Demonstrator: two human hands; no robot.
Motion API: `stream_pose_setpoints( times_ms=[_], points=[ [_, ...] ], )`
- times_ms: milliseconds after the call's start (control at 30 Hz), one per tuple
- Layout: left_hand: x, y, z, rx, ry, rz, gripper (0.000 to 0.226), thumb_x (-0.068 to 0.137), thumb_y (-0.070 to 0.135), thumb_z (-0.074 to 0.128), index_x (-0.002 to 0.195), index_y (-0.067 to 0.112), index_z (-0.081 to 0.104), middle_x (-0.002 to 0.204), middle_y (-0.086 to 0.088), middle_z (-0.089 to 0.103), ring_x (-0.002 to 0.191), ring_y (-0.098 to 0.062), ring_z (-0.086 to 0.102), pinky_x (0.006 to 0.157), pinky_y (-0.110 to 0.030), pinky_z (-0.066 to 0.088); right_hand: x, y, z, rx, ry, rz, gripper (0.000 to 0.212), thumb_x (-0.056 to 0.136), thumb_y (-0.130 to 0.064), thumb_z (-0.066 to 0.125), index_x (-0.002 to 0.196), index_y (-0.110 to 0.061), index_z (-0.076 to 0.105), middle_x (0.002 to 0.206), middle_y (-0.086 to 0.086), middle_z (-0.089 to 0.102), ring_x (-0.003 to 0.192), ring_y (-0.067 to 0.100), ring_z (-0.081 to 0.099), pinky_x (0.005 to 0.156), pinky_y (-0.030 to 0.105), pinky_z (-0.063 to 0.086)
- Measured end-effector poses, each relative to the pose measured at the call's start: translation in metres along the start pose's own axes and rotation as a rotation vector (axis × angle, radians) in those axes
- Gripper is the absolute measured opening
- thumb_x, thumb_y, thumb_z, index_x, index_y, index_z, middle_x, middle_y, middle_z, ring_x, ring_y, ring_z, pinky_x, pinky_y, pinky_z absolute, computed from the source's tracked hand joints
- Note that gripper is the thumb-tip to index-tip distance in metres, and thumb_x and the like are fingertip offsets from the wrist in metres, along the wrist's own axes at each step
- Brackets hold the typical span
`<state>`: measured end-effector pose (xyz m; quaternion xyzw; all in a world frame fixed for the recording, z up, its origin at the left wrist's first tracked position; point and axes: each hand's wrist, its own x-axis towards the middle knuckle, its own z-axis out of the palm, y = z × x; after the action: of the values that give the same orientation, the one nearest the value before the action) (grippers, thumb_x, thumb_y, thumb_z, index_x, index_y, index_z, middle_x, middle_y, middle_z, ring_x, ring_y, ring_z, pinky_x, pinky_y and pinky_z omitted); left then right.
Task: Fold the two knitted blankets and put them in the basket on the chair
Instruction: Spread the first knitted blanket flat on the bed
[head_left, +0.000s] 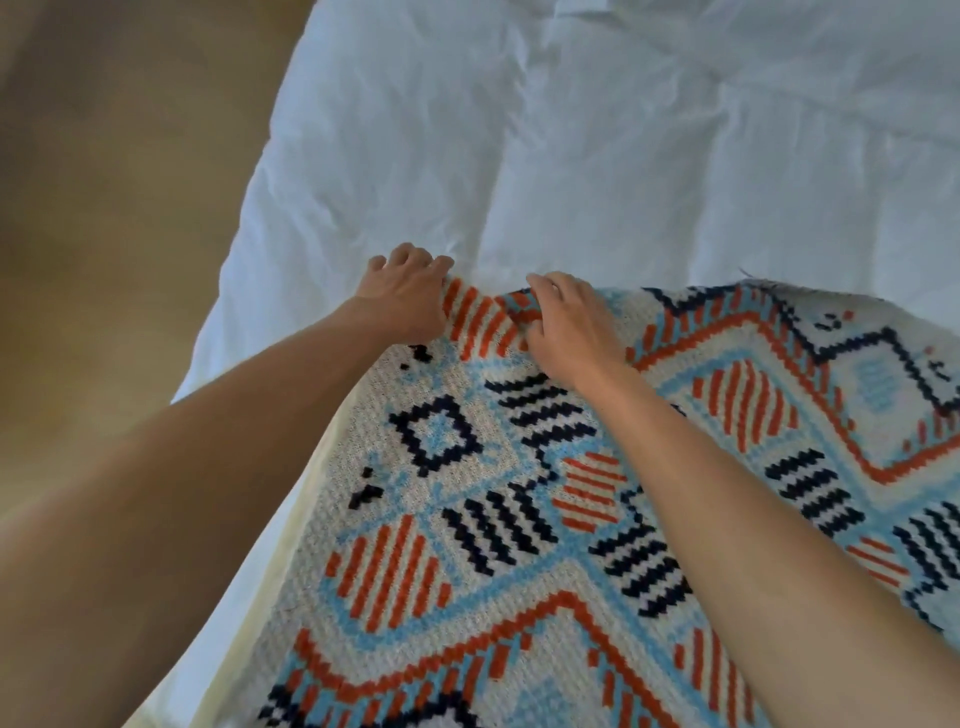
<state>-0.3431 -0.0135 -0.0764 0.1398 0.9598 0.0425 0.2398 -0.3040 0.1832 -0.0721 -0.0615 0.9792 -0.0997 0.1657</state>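
Observation:
A knitted blanket (519, 519) with orange, navy and light-blue geometric patterns on cream lies spread over the near part of the bed, running off the bottom and right of the view. My left hand (408, 296) grips its far edge at the left corner, by the orange stripes. Close beside it, my right hand (569, 327) pinches the same far edge, bunching the knit a little. A pale cream edge (291, 571) shows under the blanket's left side; I cannot tell what it belongs to. No basket or chair is in view.
A white, wrinkled duvet (597, 145) covers the bed beyond the blanket. The bed's left edge runs diagonally from top centre to bottom left. Tan floor (119, 197) lies left of it.

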Motion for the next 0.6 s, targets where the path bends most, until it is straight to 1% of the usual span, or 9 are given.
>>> stream_pose_setpoints(
  times_ms=[100, 167, 233, 300, 367, 433, 500, 567, 600],
  points=[
    [0.001, -0.002, 0.002, 0.086, 0.043, 0.064, 0.03, 0.087, 0.024, 0.043, 0.109, 0.01, 0.056, 0.111, -0.01, 0.058, 0.117, -0.026, 0.046, 0.106, -0.039, 0.031, 0.014, -0.005, 0.004, -0.054, -0.126, -0.066, 0.07, 0.089, -0.012, 0.05, 0.149, -0.018, 0.013, 0.154, 0.008, 0.019, 0.143, 0.026, 0.013, 0.117, 0.042, 0.01],
    [-0.014, -0.001, 0.009, 0.051, 0.101, 0.105, 0.022, 0.088, 0.029, 0.042, 0.097, 0.014, 0.055, 0.098, -0.006, 0.06, 0.098, -0.021, 0.049, 0.097, -0.034, 0.037, 0.014, -0.01, 0.008, -0.122, -0.166, -0.101, 0.066, 0.089, -0.018, 0.053, 0.147, -0.018, 0.02, 0.147, 0.01, 0.033, 0.138, 0.027, 0.026, 0.116, 0.041, 0.017],
    [-0.04, 0.0, 0.028, -0.018, 0.089, 0.184, 0.03, 0.09, 0.038, 0.037, 0.107, 0.021, 0.054, 0.098, -0.004, 0.061, 0.089, -0.017, 0.047, 0.09, -0.032, 0.042, 0.005, -0.012, 0.014, -0.16, -0.136, -0.092, 0.054, 0.089, -0.016, 0.053, 0.139, -0.016, 0.033, 0.135, 0.011, 0.044, 0.125, 0.026, 0.039, 0.108, 0.04, 0.032],
    [-0.07, 0.0, 0.051, -0.101, 0.03, 0.217, 0.053, 0.088, 0.052, 0.024, 0.128, 0.028, 0.049, 0.103, -0.001, 0.063, 0.09, -0.014, 0.051, 0.084, -0.031, 0.048, -0.014, -0.01, 0.023, -0.14, -0.131, -0.051, 0.048, 0.088, -0.014, 0.053, 0.134, -0.014, 0.037, 0.127, 0.011, 0.047, 0.115, 0.026, 0.044, 0.097, 0.038, 0.042],
    [-0.095, 0.002, 0.068, -0.165, 0.006, 0.168, 0.066, 0.086, 0.059, 0.008, 0.12, 0.022, 0.051, 0.1, 0.0, 0.063, 0.081, -0.011, 0.053, 0.075, -0.03, 0.053, -0.036, -0.007, 0.031, -0.114, -0.169, -0.037, 0.049, 0.089, -0.015, 0.052, 0.135, -0.015, 0.035, 0.128, 0.013, 0.045, 0.111, 0.026, 0.047, 0.088, 0.037, 0.048],
    [-0.106, 0.009, 0.074, -0.288, 0.07, 0.063, 0.055, 0.091, 0.054, 0.011, 0.11, 0.016, 0.046, 0.095, -0.002, 0.06, 0.069, -0.011, 0.052, 0.066, -0.03, 0.052, -0.055, -0.004, 0.035, -0.091, -0.207, -0.062, 0.052, 0.089, -0.021, 0.052, 0.137, -0.016, 0.032, 0.131, 0.014, 0.04, 0.109, 0.025, 0.048, 0.083, 0.037, 0.051],
    [-0.104, 0.014, 0.067, -0.416, 0.143, -0.086, 0.037, 0.099, 0.038, 0.024, 0.121, 0.012, 0.039, 0.097, -0.007, 0.059, 0.065, -0.015, 0.053, 0.062, -0.031, 0.048, -0.062, -0.002, 0.035, -0.031, -0.221, -0.075, 0.054, 0.091, -0.033, 0.049, 0.14, -0.018, 0.03, 0.132, 0.013, 0.036, 0.102, 0.023, 0.052, 0.078, 0.036, 0.053],
    [-0.096, 0.01, 0.059, -0.349, 0.108, -0.221, 0.035, 0.1, 0.026, 0.033, 0.132, 0.011, 0.036, 0.097, -0.009, 0.061, 0.071, -0.021, 0.057, 0.069, -0.036, 0.049, -0.058, -0.004, 0.03, 0.031, -0.19, -0.043, 0.053, 0.096, -0.043, 0.036, 0.142, -0.02, 0.026, 0.137, 0.014, 0.032, 0.084, 0.019, 0.057, 0.065, 0.033, 0.055],
    [-0.091, 0.005, 0.056, -0.256, 0.072, -0.261, 0.034, 0.099, 0.023, 0.037, 0.13, 0.011, 0.042, 0.101, -0.01, 0.059, 0.081, -0.023, 0.057, 0.075, -0.038, 0.049, -0.054, -0.005, 0.029, 0.033, -0.173, -0.014, 0.052, 0.098, -0.044, 0.03, 0.144, -0.021, 0.024, 0.14, 0.014, 0.03, 0.075, 0.018, 0.058, 0.058, 0.031, 0.054]
  ],
)
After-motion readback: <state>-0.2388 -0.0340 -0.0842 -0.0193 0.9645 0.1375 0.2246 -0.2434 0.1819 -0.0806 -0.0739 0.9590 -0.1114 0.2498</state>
